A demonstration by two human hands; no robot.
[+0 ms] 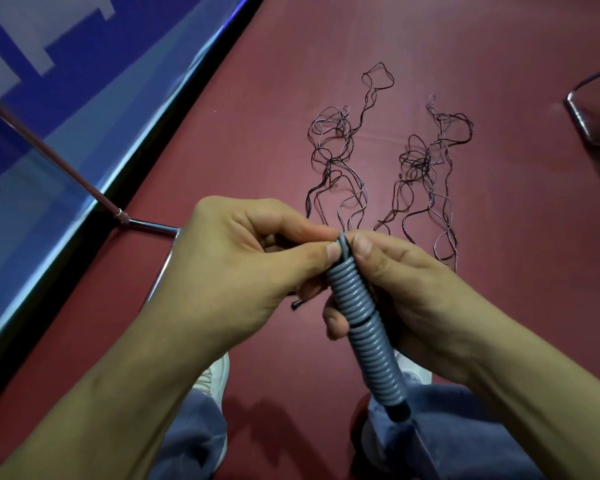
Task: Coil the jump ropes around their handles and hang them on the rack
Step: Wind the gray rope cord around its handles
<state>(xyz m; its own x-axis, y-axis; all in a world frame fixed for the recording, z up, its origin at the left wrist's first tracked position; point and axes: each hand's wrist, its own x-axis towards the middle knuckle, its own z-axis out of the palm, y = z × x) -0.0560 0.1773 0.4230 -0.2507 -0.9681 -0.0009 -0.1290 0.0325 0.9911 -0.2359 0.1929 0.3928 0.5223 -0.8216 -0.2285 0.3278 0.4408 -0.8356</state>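
Thumb and forefinger of the left hand (243,268) pinch the top end of a grey rope (357,306), which is wound in tight, even turns into a long coil. The right hand (406,296) grips that same coil from the other side, thumb pressed near the top and fingers curled round its middle. The coil slants down toward the right knee, and a black handle (399,413) sticks out of its lower end. A short dark stub shows just under the left hand; I cannot tell what it belongs to.

Below the hands are blue jeans (194,438) and white shoes (215,379). Beyond the hands, two thin dark ropes (336,157) lie in loose tangles side by side on the maroon floor (499,46). A chrome tube frame (66,168) runs along the left, in front of a glossy blue panel (49,105). Another bent metal tube (582,116) sits at the far right edge.
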